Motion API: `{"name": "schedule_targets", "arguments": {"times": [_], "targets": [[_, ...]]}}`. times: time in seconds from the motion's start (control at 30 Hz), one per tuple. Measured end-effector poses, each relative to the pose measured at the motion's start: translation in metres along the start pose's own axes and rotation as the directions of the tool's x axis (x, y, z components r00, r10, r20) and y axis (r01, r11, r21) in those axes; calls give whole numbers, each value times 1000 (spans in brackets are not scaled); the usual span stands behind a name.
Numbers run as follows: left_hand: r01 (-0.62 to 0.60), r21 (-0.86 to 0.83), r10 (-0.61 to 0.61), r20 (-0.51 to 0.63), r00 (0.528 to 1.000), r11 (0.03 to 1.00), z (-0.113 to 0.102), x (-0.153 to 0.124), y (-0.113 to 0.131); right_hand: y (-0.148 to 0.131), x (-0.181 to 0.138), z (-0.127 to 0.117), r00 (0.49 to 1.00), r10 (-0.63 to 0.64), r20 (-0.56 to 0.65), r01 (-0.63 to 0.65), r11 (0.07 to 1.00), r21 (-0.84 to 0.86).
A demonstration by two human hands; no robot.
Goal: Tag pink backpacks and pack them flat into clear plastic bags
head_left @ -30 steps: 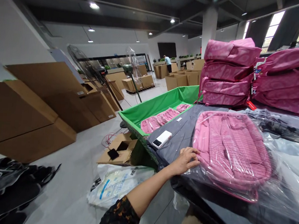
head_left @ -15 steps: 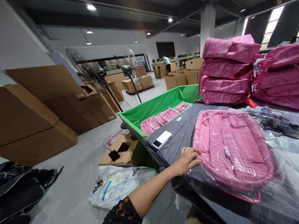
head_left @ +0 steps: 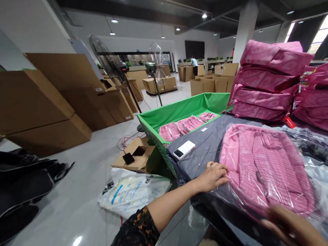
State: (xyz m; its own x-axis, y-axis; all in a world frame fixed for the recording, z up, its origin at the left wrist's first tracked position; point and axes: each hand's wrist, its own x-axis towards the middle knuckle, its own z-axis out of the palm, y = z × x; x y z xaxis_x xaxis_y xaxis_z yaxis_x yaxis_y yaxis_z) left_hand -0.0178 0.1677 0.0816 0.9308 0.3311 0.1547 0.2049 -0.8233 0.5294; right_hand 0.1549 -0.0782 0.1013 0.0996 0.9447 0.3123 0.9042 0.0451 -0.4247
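A pink backpack [head_left: 266,166] in a clear plastic bag lies flat on the dark-covered table. At its left edge is my left hand [head_left: 215,176], fingers bent and closed on the edge of the clear plastic bag [head_left: 234,190]. My right hand [head_left: 289,229] is at the near right side of the backpack, smeared by motion, so its grip cannot be made out. A white phone-like device [head_left: 183,150] lies on the table beyond my left hand.
Stacked pink backpacks [head_left: 271,80] stand at the table's back. A green-lined bin [head_left: 182,107] with several bagged pink items adjoins the table. Cardboard boxes [head_left: 45,101], a white plastic sack [head_left: 135,193] and black bags [head_left: 11,190] are on the floor. A person [head_left: 194,64] bends over boxes far off.
My right hand has come into view from the right, beside the backpack's near edge. My left hand stays at the left edge. The view has shifted slightly left.
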Motion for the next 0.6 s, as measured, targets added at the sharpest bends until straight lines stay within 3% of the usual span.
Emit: {"name": "schedule_targets", "arguments": {"times": [0.1, 0.23, 0.33, 0.43, 0.5, 0.6], "targets": [[-2, 11, 2, -6, 1000, 1000, 1, 1, 0, -3, 71, 12, 967, -115, 229, 130, 990, -47], [-5, -24, 5, -12, 1000, 1000, 1, 2, -2, 15, 122, 17, 924, 3, 383, 58, 987, -147], [-5, -45, 4, -9, 1000, 999, 0, 2, -3, 38, 121, 8, 933, 107, 343, -74, 991, -108], [-4, -48, 4, -1, 1000, 999, -1, 3, -4, 42, 107, -3, 957, 209, 201, -181, 973, -146], [-7, -51, 7, 5, 1000, 999, -2, 2, -4, 30, 97, -2, 971, 182, 154, -158, 975, -156], [-16, -60, 16, -8, 1000, 998, -1, 1, -4, 6, 89, 19, 975, 59, 213, -20, 984, -179]]}}
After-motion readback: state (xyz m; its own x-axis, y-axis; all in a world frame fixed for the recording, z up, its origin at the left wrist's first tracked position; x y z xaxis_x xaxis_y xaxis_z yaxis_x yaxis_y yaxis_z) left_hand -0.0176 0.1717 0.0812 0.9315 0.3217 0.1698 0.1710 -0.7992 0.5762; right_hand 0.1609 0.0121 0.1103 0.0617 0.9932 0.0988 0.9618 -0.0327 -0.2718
